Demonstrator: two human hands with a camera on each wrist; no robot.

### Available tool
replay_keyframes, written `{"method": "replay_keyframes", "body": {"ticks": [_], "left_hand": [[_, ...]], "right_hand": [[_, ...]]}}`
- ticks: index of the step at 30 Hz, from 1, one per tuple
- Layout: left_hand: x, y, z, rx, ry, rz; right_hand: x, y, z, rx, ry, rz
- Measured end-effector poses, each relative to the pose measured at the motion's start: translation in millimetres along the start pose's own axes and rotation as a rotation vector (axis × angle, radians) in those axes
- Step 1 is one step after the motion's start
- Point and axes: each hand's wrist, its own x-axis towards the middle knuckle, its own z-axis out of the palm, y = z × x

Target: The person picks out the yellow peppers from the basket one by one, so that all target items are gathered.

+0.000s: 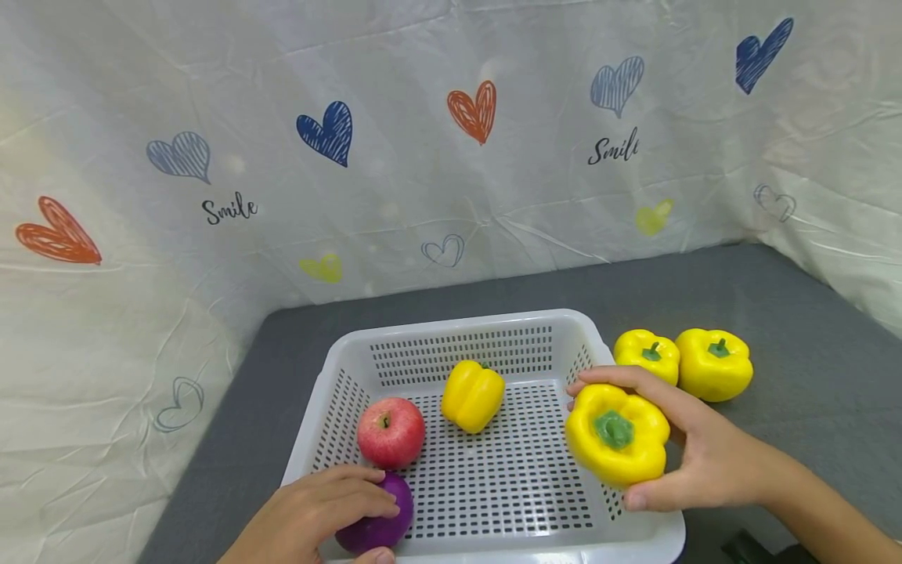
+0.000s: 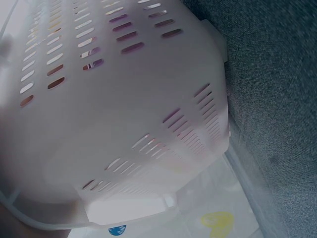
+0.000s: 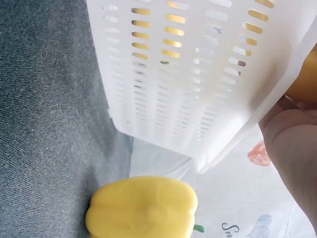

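1. Yellow pepper [image 1: 623,462], stem facing the camera, is held at the basket's right edge by a person's right hand [image 1: 694,458], thumb and fingers curled around its sides.
2. Left hand [image 1: 313,509] grips a purple round item [image 1: 384,529] in the near left corner of the white basket [image 1: 458,320], fingers draped over its top.
3. Red apple [image 1: 391,435] and a smaller-looking pepper [image 1: 473,398] sit inside, near each other.
4. Two more peppers [image 1: 714,368] rest on gray cloth [image 1: 810,313], right of the basket.
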Motion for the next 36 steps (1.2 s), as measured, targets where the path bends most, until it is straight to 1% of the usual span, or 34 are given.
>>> {"method": "replay_keyframes", "body": {"ticks": [6,8,11,15,18,22,25,29,31,32,36], "left_hand": [[0.2,1.6,-0.5,-0.005,-0.008,-0.017],[0.3,1.9,-0.9,-0.005,-0.009,-0.018],[0.4,2.2,-1.4,-0.003,-0.009,-0.017],[0.7,2.4,-1.7,-0.006,-0.013,-0.019],[1.1,3.3,-2.1,-0.012,-0.02,-0.026],[1.5,3.6,-2.3,-0.019,-0.025,-0.031],[1.2,3.3,-1.9,-0.018,-0.02,-0.023],[1.0,3.2,-1.5,-0.013,-0.014,-0.017],[1.1,3.4,-1.6,-0.008,-0.016,-0.018],[1.2,3.5,-1.7,-0.006,-0.018,-0.023],[1.3,4.4,-2.3,-0.004,-0.031,-0.051]], "right_hand": [[-1.6,-2,0,-0.024,0.023,0.024],[-1.9,-3,0,-0.034,0.019,0.027],[-2.6,-4,0,-0.038,-0.004,0.022],[-2.9,-4,0,-0.049,-0.058,-0.041],[-3.6,-4,0,-0.082,-0.083,-0.068],[-4.3,-6,-1,-0.122,-0.091,-0.049],[-4.0,-9,-1,-0.138,-0.077,-0.022],[-5.0,-13,-3,-0.167,-0.04,-0.006],[-5.7,-15,-5,-0.185,-0.024,-0.009],[-6.0,-15,-5,-0.177,-0.02,-0.026],[-7.1,-15,-8,-0.18,-0.005,-0.039]]}}
